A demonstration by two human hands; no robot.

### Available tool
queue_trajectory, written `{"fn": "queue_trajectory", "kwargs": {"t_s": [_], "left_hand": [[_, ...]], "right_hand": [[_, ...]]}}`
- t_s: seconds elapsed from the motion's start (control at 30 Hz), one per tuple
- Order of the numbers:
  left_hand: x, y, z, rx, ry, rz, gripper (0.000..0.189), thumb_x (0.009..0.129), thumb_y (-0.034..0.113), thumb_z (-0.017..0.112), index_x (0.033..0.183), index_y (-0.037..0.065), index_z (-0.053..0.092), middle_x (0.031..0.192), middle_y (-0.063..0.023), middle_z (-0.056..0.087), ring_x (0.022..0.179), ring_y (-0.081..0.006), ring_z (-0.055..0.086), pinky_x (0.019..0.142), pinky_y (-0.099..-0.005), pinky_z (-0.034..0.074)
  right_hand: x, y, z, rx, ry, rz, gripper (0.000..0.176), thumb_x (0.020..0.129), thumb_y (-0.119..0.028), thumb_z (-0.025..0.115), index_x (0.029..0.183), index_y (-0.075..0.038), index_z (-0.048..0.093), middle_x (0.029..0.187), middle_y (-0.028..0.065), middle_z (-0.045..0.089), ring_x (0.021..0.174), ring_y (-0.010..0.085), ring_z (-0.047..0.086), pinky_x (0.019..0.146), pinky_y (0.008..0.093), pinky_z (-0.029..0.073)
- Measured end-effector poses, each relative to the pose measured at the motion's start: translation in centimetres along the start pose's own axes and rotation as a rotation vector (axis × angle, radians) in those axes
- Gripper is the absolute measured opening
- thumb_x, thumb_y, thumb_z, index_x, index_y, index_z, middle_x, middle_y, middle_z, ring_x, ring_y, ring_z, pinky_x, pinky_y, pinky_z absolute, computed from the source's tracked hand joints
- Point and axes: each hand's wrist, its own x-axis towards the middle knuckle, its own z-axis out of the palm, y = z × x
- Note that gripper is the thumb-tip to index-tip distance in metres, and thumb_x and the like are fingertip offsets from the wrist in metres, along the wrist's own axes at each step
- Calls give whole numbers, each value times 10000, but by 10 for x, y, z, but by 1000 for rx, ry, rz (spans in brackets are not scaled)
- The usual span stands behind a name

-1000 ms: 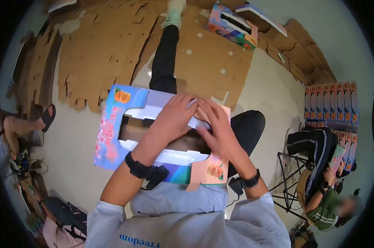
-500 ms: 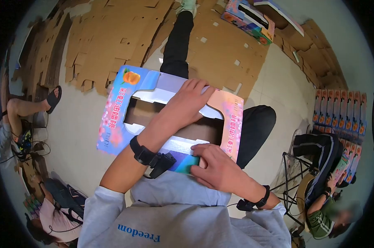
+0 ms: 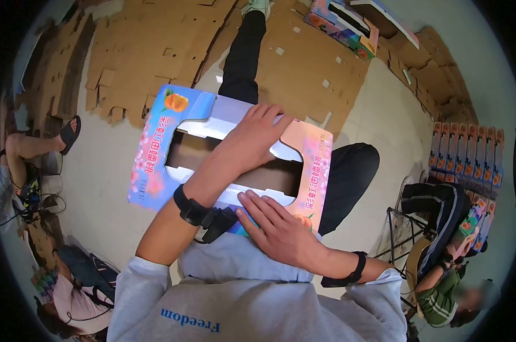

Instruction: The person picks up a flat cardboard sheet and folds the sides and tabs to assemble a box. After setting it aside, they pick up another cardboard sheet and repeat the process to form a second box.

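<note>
Blue-and-pink printed cardboard box [image 3: 146, 165]: across black-trousered lap [image 3: 352, 179], near-right corner apparently closed. Left hand [image 3: 259, 135] — fingers bent over far edge, thumb hidden, grip cannot be determined. Right hand [image 3: 280, 232] — open, palm down on near edge.

Left hand [image 3: 257, 137] on carton [image 3: 149, 165], far edge; right hand [image 3: 279, 231], near edge.

Ctn [image 3: 315, 171] | blue/pink, fruit pics | top cutout [image 3: 272, 175] open, facing up | atop person's legs [image 3: 352, 176]
</note>
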Motion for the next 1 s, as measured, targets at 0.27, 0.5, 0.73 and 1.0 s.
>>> {"fn": "queue_trajectory", "kwargs": {"t_s": [0.27,0.5,0.73,1.0], "left_hand": [[-10,20,-34,1,-18,-21,722,842,106,864,1521,87,618,1594,-227,533,1511,-443,474,1263,-523,410],[-47,28,-130,-348,313,-115,225,1054,91,684,1254,21,760,1294,-140,770,1252,-288,718,1124,-397,526],[-169,-192,-31,-527,430,-797,254,1133,173,633,1281,0,745,1175,-64,786,1128,-169,710,1061,-328,526],[-209,-279,47,-727,394,-1239,596,1092,383,698,1534,0,588,1273,-110,763,1159,-207,725,1019,-357,549]], "right_hand": [[13,29,-13,225,82,221,1018,830,-469,887,1712,-211,449,1486,306,540,1270,445,563,1089,534,468],[-44,109,-39,-37,99,575,908,895,-405,852,1705,-236,477,1502,335,522,1392,507,513,1197,602,425],[-140,190,14,-446,39,1292,662,1044,-305,716,1605,-10,525,1693,336,424,1551,494,443,1274,607,355],[-109,146,78,-35,-122,1216,633,1101,-486,644,1628,-141,570,1778,257,336,1629,623,208,1283,733,287]]}}
